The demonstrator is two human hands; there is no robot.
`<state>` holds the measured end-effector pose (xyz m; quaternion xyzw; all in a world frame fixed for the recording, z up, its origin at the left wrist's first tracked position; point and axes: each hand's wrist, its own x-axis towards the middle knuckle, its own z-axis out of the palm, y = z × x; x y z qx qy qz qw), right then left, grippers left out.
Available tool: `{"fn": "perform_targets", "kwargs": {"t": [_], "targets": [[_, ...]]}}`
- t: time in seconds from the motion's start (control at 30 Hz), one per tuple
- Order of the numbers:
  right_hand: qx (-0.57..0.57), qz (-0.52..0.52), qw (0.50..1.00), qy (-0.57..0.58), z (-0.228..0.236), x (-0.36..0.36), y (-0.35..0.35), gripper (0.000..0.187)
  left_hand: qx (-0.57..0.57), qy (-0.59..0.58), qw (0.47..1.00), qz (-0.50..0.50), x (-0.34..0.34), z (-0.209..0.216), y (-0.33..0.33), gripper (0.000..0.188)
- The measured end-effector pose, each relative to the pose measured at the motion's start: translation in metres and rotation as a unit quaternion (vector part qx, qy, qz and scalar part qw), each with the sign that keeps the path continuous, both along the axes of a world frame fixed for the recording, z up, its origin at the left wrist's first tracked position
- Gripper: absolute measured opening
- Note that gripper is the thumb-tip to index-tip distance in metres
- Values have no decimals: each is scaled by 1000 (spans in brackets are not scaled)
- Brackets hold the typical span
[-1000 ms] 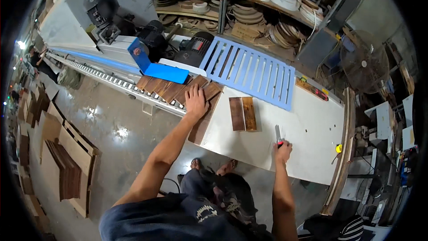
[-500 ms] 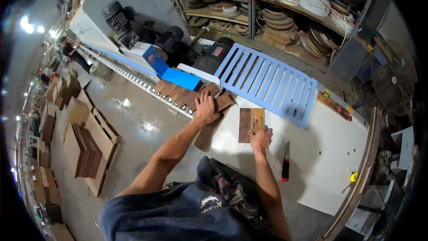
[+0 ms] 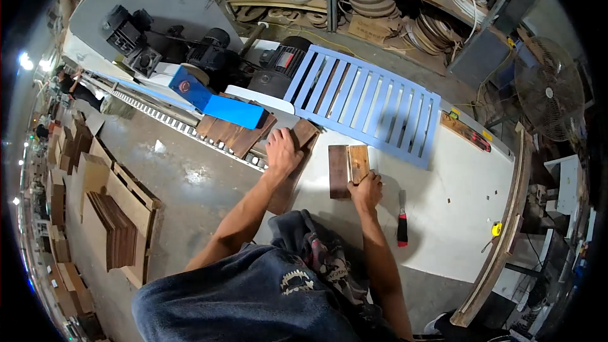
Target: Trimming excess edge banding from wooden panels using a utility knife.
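My left hand [image 3: 283, 154] is closed over the near part of a short brown wooden board [image 3: 306, 132], beside the machine's feed end. Part of that board is hidden under my fingers. Below it, a longer dark plank [image 3: 286, 193] slants along the table's left edge. My right hand [image 3: 365, 191] grips the near end of a lighter brown board [image 3: 359, 163]. That piece stands slightly raised against a dark board [image 3: 339, 174] lying on the white table. A row of brown boards [image 3: 237, 134] sits on the machine's track, partly under a blue guard [image 3: 234, 111].
A red-and-black knife [image 3: 402, 221] lies right of my right hand. Beyond the boards is a slatted blue rack [image 3: 364, 104]. A yellow tape measure [image 3: 496, 229] rests near the table's wooden right rim [image 3: 506, 228]. Dark motors [image 3: 278, 66] stand behind the guard.
The board under my left hand has come away from the row on the track, leaving a gap. My left fingers have drawn in. The lighter board in my right hand is now tipped up slightly.
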<state>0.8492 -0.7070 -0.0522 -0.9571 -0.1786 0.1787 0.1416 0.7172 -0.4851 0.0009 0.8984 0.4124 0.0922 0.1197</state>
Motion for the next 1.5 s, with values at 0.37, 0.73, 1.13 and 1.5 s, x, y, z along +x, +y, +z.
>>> {"fn": "perform_targets", "kwargs": {"t": [0.37,0.73,1.13,1.5], "targets": [[-16,0,1000,-23,2,-10,-39,73,-196,-12,980,40,57,-46,-102,84],[158,-18,985,68,26,-3,-34,67,-358,-173,916,60,58,-96,-90,49],[387,-52,885,254,-48,13,2,48,-453,-263,851,39,65,-118,-116,45],[260,-114,957,53,-19,-26,-29,87,-701,-295,645,78,67,-106,-122,34]]}}
